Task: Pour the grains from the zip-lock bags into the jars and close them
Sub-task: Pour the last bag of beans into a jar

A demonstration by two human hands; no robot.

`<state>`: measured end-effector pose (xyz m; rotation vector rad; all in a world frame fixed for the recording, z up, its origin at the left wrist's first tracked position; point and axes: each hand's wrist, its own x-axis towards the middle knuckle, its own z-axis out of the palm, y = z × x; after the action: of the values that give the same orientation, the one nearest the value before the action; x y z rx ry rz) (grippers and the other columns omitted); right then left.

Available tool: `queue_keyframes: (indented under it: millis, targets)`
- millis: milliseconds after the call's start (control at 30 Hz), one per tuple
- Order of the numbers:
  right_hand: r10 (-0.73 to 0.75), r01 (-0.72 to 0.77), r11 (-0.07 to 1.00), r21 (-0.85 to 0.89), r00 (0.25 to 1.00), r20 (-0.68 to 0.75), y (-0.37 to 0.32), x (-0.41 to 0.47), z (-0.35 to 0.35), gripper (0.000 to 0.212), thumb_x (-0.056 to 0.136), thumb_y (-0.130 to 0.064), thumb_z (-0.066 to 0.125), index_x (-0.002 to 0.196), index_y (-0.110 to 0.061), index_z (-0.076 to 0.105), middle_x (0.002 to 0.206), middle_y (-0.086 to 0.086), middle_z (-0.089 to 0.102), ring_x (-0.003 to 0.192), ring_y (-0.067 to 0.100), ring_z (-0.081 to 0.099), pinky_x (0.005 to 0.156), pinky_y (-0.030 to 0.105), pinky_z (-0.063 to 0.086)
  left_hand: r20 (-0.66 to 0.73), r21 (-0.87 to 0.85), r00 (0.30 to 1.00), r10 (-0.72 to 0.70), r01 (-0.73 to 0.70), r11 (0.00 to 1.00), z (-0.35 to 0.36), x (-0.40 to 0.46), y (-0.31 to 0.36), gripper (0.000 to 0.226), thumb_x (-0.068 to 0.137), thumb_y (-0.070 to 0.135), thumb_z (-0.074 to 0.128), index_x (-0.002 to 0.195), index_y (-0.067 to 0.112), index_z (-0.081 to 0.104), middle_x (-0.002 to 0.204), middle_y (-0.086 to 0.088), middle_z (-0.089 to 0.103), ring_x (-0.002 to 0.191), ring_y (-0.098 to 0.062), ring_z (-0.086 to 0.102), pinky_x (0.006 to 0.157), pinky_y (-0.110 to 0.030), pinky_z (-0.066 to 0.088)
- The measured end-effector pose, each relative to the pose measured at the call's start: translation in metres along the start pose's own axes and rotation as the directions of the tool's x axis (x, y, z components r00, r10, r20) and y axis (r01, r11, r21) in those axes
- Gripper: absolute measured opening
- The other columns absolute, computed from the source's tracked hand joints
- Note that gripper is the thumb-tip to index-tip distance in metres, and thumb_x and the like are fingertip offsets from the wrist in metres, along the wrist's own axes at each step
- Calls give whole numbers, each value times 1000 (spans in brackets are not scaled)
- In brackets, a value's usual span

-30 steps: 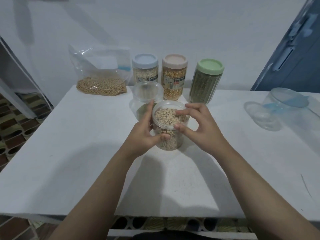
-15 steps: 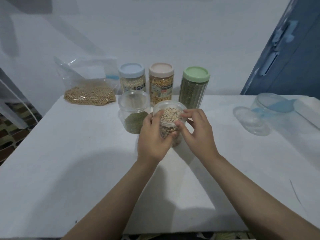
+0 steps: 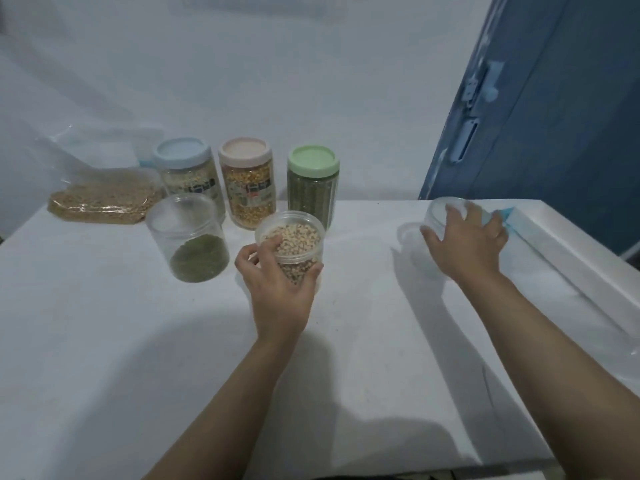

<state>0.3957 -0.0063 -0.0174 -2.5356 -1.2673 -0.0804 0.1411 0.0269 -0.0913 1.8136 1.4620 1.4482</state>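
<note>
An open clear jar full of pale beans stands mid-table, and my left hand grips its side. To its left stands a second open clear jar with green grains at the bottom. My right hand lies over the clear lids at the right, fingers spread on them; the lower lid is mostly hidden beneath it. A zip-lock bag of tan grains rests at the back left.
Three closed jars stand at the back: blue-lidded, pink-lidded, green-lidded. An empty zip-lock bag with a blue strip lies along the table's right edge. A blue door stands at the right.
My right hand left the bean jar and moved right onto the clear lids. My left hand stays on the jar. The view has turned to the right.
</note>
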Motion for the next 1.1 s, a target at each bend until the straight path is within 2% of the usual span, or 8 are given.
queue_keyframes:
  millis: [100, 400, 467, 533, 667, 767, 867, 1100]
  targets:
    - [-130, 130, 985, 111, 992, -5, 14, -1, 16, 55, 100, -39, 50, 149, -19, 36, 157, 10, 27, 144, 46, 9, 107, 57, 34, -56, 80, 998, -38, 43, 996, 7, 3, 0, 72, 78, 36, 78, 137, 20, 40, 136, -12, 30, 121, -30, 39, 105, -38, 36]
    - [-565, 578, 684, 444, 806, -178, -15, -53, 36, 43, 93, -43, 59, 131, -23, 56, 143, -2, 46, 146, 30, 22, 116, 17, 3, -149, 200, 984, -102, 131, 971, 6, 33, -8, 71, 84, 35, 72, 143, 19, 37, 147, -17, 29, 131, -35, 31, 110, -47, 28]
    - [-618, 630, 622, 464, 760, -204, -23, -58, 40, 42, 91, -48, 56, 126, -24, 58, 140, -3, 49, 143, 29, 32, 122, 26, 4, -158, 220, 982, -102, 136, 966, 1, 40, -12, 70, 84, 35, 72, 143, 18, 38, 149, -17, 25, 134, -35, 30, 112, -47, 29]
    - [-629, 640, 576, 509, 744, -225, -30, -65, 42, 40, 90, -49, 57, 122, -27, 60, 138, -5, 49, 139, 22, 38, 122, 39, 13, -168, 232, 983, -74, 112, 966, -5, 41, -9, 70, 84, 32, 73, 142, 17, 38, 149, -16, 23, 135, -33, 29, 112, -44, 31]
    - [-614, 494, 481, 724, 779, -124, -48, -82, 36, 40, 79, -63, 65, 113, -41, 62, 138, -14, 35, 135, 2, 33, 108, 8, 21, -200, 157, 980, 16, 16, 987, -22, 23, 0, 58, 88, 34, 69, 136, 11, 49, 141, -15, 38, 131, -27, 37, 112, -37, 34]
    - [-638, 439, 428, 790, 766, -80, -69, -99, 41, 50, 73, -62, 72, 115, -38, 59, 140, -13, 28, 131, -12, 25, 102, -1, 19, 58, -68, 997, -54, 58, 996, -48, -2, -4, 58, 90, 68, 44, 131, 28, 54, 135, 5, 50, 128, -9, 46, 106, -41, 43]
    - [-618, 463, 367, 806, 769, -161, -92, -120, 54, 70, 71, -59, 78, 125, -25, 47, 137, -1, 34, 131, -3, 31, 106, 8, 28, 409, -271, 912, -39, 162, 949, -79, -20, -14, 85, 75, 86, 44, 143, 34, 38, 148, 12, 43, 137, -6, 42, 109, -38, 40]
    - [-612, 313, 253, 916, 785, -100, -148, -145, 66, 63, 58, -54, 86, 107, -37, 50, 135, -6, 46, 132, 13, 45, 109, 45, 41, 583, -196, 808, -81, 237, 951, -133, 1, -54, 107, 59, 46, 88, 148, 25, 30, 143, 20, 45, 137, -3, 41, 113, -42, 40]
